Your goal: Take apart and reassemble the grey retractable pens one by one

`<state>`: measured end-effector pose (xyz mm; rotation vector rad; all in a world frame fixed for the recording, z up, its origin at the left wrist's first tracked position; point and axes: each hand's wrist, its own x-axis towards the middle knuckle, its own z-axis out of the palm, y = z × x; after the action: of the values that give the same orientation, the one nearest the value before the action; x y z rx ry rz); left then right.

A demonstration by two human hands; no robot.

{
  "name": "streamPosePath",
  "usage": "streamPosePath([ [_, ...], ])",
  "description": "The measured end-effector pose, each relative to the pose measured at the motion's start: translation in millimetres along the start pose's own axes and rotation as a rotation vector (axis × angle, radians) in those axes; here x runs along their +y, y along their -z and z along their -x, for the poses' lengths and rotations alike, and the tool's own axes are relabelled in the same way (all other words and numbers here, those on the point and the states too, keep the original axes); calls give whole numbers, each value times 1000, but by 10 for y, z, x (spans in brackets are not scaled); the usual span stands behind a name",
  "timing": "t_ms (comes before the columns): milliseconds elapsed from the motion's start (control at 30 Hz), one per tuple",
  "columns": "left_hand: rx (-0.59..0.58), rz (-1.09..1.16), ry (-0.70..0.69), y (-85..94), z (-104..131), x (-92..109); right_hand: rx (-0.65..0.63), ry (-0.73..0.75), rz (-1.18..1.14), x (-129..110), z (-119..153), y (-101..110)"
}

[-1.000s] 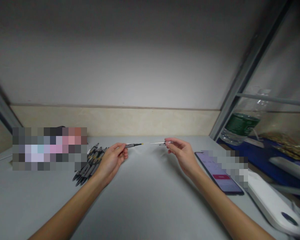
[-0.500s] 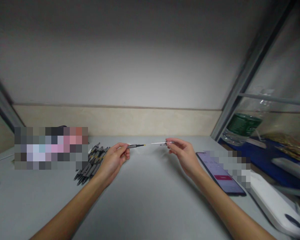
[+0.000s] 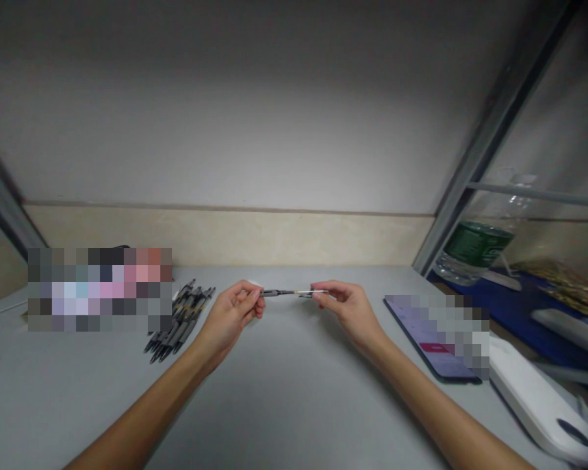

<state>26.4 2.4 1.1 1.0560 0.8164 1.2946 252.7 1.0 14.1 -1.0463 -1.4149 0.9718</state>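
Note:
My left hand (image 3: 236,309) is closed, pinching a grey pen barrel (image 3: 271,292) between thumb and fingertips. From it a thin dark stem with a small yellowish end points right. My right hand (image 3: 349,307) is also closed, its thumb and fingertips on a slim, pale, silvery pen part (image 3: 318,292) with a clip-like piece at its left side. The two parts lie nearly in line above the table, their ends meeting or overlapping; whether they touch I cannot tell. Left of my left hand lies a pile of grey pens (image 3: 181,323) with black ends and yellowish bands.
A phone (image 3: 438,352) with a lit screen lies right of my right forearm, beside a white oblong device (image 3: 534,398). A bottle (image 3: 477,245) with a green label stands behind the frame at right. Blurred-out items (image 3: 100,290) sit at the back left of the grey table (image 3: 294,405).
My hands have come closer together. The right hand moved left and slightly down, the left hand slightly right, closing the gap between the two pen parts.

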Motion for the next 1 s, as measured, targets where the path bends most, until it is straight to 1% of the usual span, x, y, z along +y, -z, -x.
streamPosePath([
  [133,24,-55,-49,12,8,2,-62,-23,82,11,6,0],
  [300,-28,-94,-80,10,18,-21,-50,-81,312,98,2,11],
  [367,-33,-110,-89,0,13,-20,-47,-83,348,99,-1,24],
  [467,-4,-96,-91,-15,1,0,-45,-47,266,42,-5,44],
  [567,48,-74,-83,-11,-10,26,-60,45,137,-33,-3,59],
  [667,63,-78,-80,13,-14,31,-103,89,132,-57,6,63],
  [733,39,-100,-82,30,-13,19,-124,72,203,-33,12,61],
  [800,5,-123,-83,40,-11,4,-137,23,284,6,12,57],
  [867,-20,-139,-81,41,-11,-6,-135,-27,315,32,4,56],
  [933,-20,-141,-86,37,-12,-6,-112,-22,266,30,-6,60],
  [1000,-4,-137,-93,32,-14,2,-102,27,172,2,-11,67],
])
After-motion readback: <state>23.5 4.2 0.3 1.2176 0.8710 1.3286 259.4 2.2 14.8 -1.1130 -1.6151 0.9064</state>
